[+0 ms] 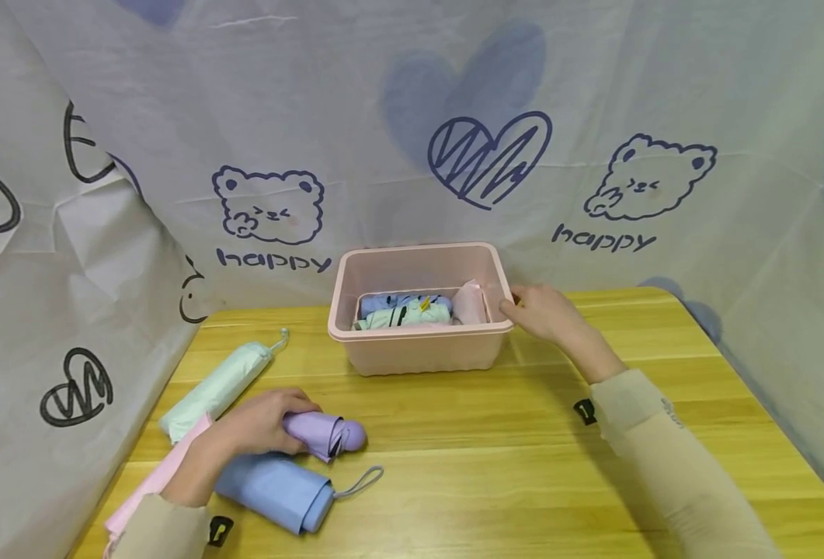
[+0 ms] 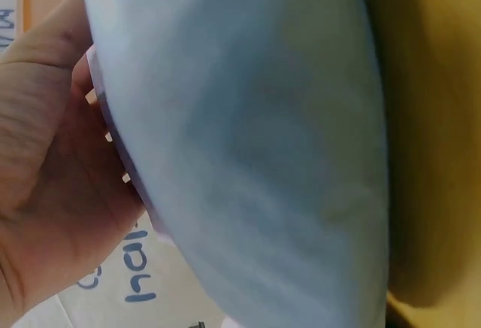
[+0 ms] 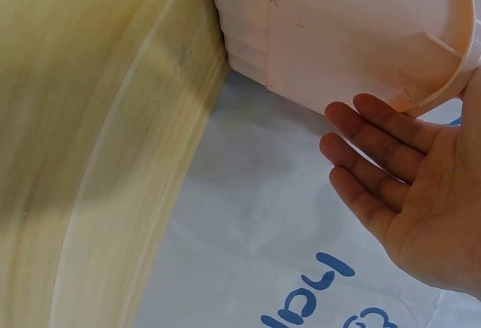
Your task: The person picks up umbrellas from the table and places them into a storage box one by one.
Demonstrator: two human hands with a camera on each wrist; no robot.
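My left hand [image 1: 266, 423] grips a folded purple umbrella [image 1: 321, 435] just above a folded blue umbrella [image 1: 279, 485] with a wrist loop. In the left wrist view a pale blue surface fills the middle, hiding the fingertips. My right hand [image 1: 544, 310] holds the right rim of a pink plastic bin [image 1: 418, 353], its thumb over the edge; the right wrist view has its other fingers [image 3: 376, 185] extended beside the outer wall. Inside the bin lie a blue folded umbrella [image 1: 384, 303], a mint one [image 1: 408, 313] and a pale pink item [image 1: 470, 303].
A mint umbrella in its sleeve [image 1: 219, 384] lies at the table's left, with a long pink item [image 1: 156, 481] partly behind the left forearm. Printed cloth [image 1: 384, 116] hangs behind and beside the wooden table [image 1: 523, 466]. Small black clips [image 1: 585, 411] show near both cuffs.
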